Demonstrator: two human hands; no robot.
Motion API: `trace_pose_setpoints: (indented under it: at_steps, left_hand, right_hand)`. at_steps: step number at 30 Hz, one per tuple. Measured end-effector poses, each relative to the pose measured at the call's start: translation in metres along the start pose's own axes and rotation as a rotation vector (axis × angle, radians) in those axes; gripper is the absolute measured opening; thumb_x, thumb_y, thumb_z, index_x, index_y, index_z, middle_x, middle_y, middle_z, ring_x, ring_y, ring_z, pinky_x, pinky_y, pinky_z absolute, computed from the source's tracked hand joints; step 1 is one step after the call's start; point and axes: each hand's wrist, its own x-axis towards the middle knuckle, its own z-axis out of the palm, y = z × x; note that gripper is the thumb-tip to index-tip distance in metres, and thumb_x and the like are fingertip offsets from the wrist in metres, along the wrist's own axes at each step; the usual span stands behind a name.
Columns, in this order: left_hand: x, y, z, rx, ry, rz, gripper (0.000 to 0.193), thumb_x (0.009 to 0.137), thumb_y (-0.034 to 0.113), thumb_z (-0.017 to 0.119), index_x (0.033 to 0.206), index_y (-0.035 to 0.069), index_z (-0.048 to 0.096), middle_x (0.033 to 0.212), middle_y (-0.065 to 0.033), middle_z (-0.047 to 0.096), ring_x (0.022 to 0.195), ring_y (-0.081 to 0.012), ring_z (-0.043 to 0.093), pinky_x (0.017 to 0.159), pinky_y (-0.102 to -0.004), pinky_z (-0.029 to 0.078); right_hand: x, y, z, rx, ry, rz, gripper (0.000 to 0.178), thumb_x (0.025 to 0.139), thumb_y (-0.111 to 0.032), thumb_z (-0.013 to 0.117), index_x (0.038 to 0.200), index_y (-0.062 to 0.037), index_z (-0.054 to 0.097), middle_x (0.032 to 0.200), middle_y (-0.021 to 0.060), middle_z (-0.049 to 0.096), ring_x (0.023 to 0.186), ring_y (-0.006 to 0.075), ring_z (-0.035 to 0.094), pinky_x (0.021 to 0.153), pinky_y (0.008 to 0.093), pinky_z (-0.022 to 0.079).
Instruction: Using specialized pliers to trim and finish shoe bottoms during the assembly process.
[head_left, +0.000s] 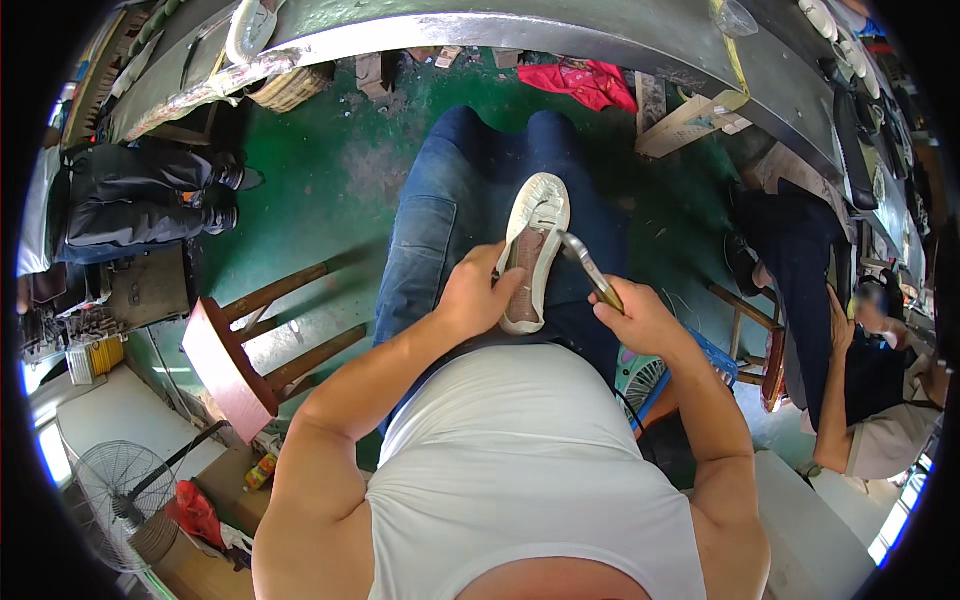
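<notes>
A white shoe (543, 205) lies bottom up across my lap, its toe pointing away from me. The white upper is folded in around a brown bottom, with wrinkled pleats at the toe. My left hand (478, 292) is closed around the shoe's left side, thumb over the brown bottom. In my right hand (637, 318) is a hammer (592, 272) with a metal head and neck and a yellowish grip. Its head is over the shoe's right edge, near the middle; whether it touches I cannot tell.
Ahead runs a long metal-edged workbench (420, 30). A red cloth (580, 85) and a wicker basket (290, 90) lie beneath it. A wooden stool (235, 365) stands left, a standing fan (125, 505) behind it. Two people (140, 200) (800, 260) are at the sides; a small green fan (642, 378) sits by my right hip.
</notes>
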Motion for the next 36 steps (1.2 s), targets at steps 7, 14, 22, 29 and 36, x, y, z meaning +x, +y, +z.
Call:
trace_pose_setpoints:
  at_steps: [7,14,22,29,36]
  left_hand:
    - [-0.004,0.019,-0.002,0.035,0.015,0.068,0.016,0.091,0.012,0.064,0.096,-0.001,0.071,0.085,-0.0191,0.069,0.074,-0.0384,0.067,0.066,-0.041,0.055]
    - [-0.006,-0.034,0.04,-0.411,0.076,-0.195,0.055,0.105,0.037,0.044,0.147,0.001,0.04,0.143,-0.0236,0.049,0.135,-0.032,0.048,0.109,-0.0367,0.04]
    - [0.016,-0.049,0.044,-1.078,-0.279,-0.408,0.085,0.103,0.045,0.05,0.16,0.01,-0.002,0.161,-0.0165,0.022,0.146,-0.023,0.024,0.118,-0.034,0.023]
    - [0.015,-0.046,0.053,-0.837,-0.096,-0.31,0.068,0.106,0.03,0.048,0.16,0.01,0.013,0.153,-0.0179,0.039,0.14,-0.0241,0.036,0.115,-0.0336,0.029]
    - [0.021,-0.053,0.046,-0.155,0.053,0.076,0.06,0.103,0.02,0.047,0.158,0.014,0.023,0.149,-0.026,0.042,0.138,-0.0384,0.043,0.113,-0.037,0.036]
  right_hand:
    - [0.023,-0.053,-0.02,-0.348,-0.155,-0.137,0.037,0.094,-0.018,0.06,0.115,0.0112,0.055,0.107,0.0255,0.066,0.107,0.0432,0.061,0.093,0.0463,0.049]
    - [0.05,-0.073,-0.031,-0.704,-0.445,0.032,0.032,0.096,-0.023,0.059,0.104,0.0073,0.059,0.1,0.0262,0.066,0.097,0.0423,0.064,0.085,0.0492,0.05]
    - [0.042,-0.007,0.045,-0.146,0.085,-0.033,0.026,0.089,-0.023,0.064,0.1,0.0004,0.059,0.093,0.0239,0.066,0.091,0.0436,0.063,0.079,0.0496,0.049]
    - [0.054,-0.016,0.014,-0.629,0.106,-0.192,0.025,0.091,-0.014,0.064,0.105,0.0049,0.055,0.092,0.0196,0.067,0.079,0.0313,0.068,0.073,0.0405,0.054]
    - [0.066,0.016,0.054,0.527,-0.13,0.169,0.019,0.099,-0.014,0.058,0.11,0.0001,0.059,0.087,0.0051,0.065,0.073,0.0115,0.063,0.059,0.0234,0.048]
